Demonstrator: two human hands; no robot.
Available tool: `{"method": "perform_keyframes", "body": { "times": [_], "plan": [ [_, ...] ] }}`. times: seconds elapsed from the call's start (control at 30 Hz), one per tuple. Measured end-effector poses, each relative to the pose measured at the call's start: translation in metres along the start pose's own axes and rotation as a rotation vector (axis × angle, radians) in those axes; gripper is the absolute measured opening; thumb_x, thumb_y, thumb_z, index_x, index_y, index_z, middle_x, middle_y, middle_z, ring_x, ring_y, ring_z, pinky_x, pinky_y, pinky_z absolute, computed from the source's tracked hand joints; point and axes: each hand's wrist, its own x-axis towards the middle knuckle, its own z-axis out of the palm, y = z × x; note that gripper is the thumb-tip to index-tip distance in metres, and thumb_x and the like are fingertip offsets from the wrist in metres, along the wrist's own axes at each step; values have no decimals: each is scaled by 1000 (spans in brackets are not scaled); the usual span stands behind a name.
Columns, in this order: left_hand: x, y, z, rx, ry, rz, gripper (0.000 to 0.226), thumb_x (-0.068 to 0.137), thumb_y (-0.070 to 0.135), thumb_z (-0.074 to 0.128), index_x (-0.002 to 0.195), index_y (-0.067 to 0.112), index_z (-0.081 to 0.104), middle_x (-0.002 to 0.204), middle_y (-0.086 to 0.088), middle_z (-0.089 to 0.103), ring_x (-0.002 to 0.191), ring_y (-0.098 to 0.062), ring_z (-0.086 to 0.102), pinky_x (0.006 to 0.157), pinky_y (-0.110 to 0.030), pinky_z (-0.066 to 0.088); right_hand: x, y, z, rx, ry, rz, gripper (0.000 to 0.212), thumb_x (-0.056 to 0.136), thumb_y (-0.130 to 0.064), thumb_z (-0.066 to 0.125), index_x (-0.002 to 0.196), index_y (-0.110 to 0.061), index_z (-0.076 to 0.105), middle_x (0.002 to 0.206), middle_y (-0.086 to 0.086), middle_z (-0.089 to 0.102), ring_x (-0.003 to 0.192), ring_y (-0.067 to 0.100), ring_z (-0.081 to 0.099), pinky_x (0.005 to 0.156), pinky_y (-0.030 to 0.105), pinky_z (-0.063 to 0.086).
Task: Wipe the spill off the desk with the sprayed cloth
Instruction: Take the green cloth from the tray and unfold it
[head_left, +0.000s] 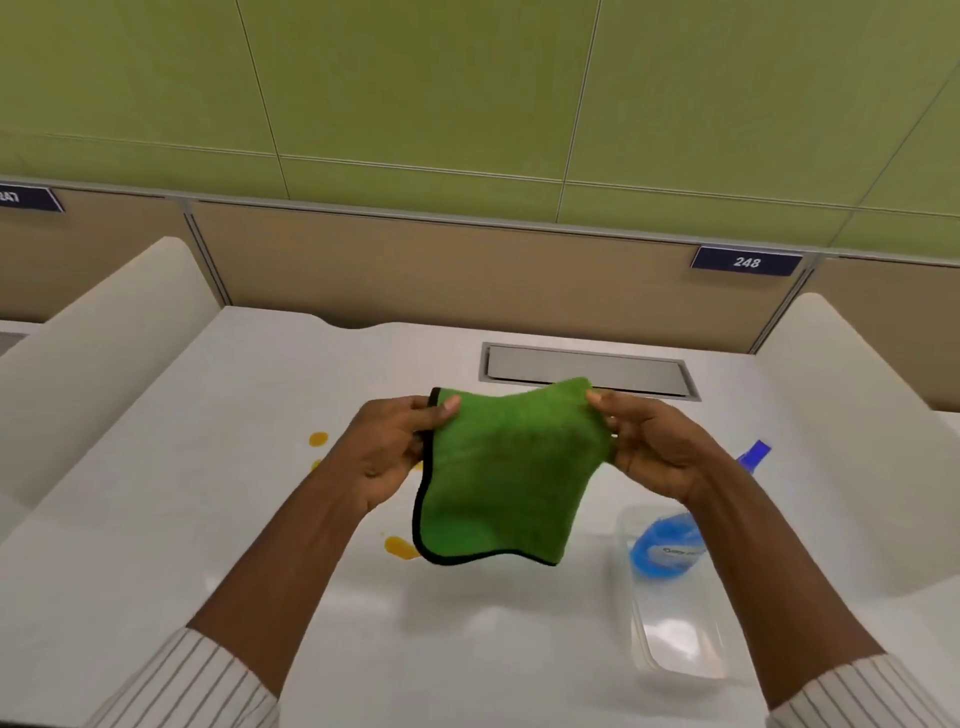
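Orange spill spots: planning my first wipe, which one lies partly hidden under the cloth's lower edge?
The large orange puddle beside the green cloth's black-trimmed bottom-left corner; the smaller orange spot lies farther back, left of the left hand.

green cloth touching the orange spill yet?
Cannot tell. In the head view the green cloth hangs from the left hand and right hand; its lower edge overlaps the near orange spill in the image, hiding contact or gap.

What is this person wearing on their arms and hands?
Both hands, left and right, are bare, with no gloves, rings or watch in view. Each forearm is uncovered up to a pushed-back pale sleeve with thin dark stripes, left and right.
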Motion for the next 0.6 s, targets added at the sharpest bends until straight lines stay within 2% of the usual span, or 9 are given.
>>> {"method": "perform_keyframes", "body": {
  "times": [0.03, 0.1, 0.17, 0.3, 0.37, 0.43, 0.47, 0.53, 0.6],
  "plan": [
    [0, -4, -1, 73, 6, -3, 43, 79, 14, 87, 113, -11, 78, 114, -25, 82, 104, -34, 81, 84, -33, 69, 0, 3, -2, -81, -9, 35, 43, 86, -15, 75, 129, -15, 72, 121, 13, 77, 108, 31, 73, 99, 50, 57],
    [-1, -15, 2, 246, 68, -33, 35, 83, 3, 88, 111, -15, 77, 112, -27, 81, 110, -41, 79, 82, -32, 68, 1, 14, -2, -217, -9, 128, 41, 91, -3, 72, 125, -25, 73, 121, 11, 78, 113, 36, 70, 99, 55, 54],
    [2, -21, 5, 287, 155, -31, 28, 86, -2, 86, 110, -13, 78, 109, -27, 81, 107, -41, 79, 79, -34, 66, 4, 20, 2, -233, 48, 123, 45, 89, 8, 71, 124, -22, 72, 118, 14, 78, 112, 36, 69, 93, 52, 56],
    [11, -9, 0, 308, 251, 86, 14, 86, 7, 89, 97, 0, 83, 89, -10, 83, 84, -22, 78, 72, -26, 59, 8, 9, -1, -191, 101, -53, 36, 85, 8, 76, 119, -1, 72, 112, 17, 80, 107, 32, 75, 83, 41, 61],
    [11, -6, -1, 365, 269, 134, 9, 85, 7, 90, 86, 6, 82, 71, 4, 81, 67, -5, 76, 60, -13, 56, 8, 6, -1, -227, 146, -138, 35, 82, 11, 77, 114, -2, 73, 102, 14, 82, 104, 33, 77, 76, 35, 63],
    [10, -8, -1, 396, 283, 187, 11, 84, 5, 91, 84, 9, 81, 65, 9, 79, 59, 3, 74, 54, -7, 52, 8, 10, 1, -297, 187, -229, 36, 78, 15, 79, 110, -3, 75, 96, 12, 82, 100, 35, 78, 75, 32, 65],
    [10, -10, -1, 388, 290, 218, 12, 83, 6, 92, 83, 12, 81, 67, 8, 80, 63, 1, 77, 56, -8, 53, 8, 13, 3, -316, 202, -267, 38, 77, 16, 79, 111, -1, 74, 97, 14, 82, 99, 35, 78, 80, 33, 66],
    [12, -11, -2, 394, 337, 290, 14, 81, 13, 95, 83, 18, 83, 81, 4, 83, 83, -9, 81, 68, -16, 58, 8, 17, 5, -316, 250, -316, 46, 75, 16, 81, 116, -2, 71, 96, 15, 82, 95, 32, 79, 91, 41, 64],
    [12, -12, -1, 463, 425, 372, 20, 78, 23, 99, 91, 21, 84, 106, 2, 80, 106, -14, 73, 82, -21, 53, 7, 17, 6, -346, 307, -353, 61, 75, 12, 84, 127, -12, 63, 89, 11, 80, 89, 24, 78, 88, 39, 61]
  ]
}}
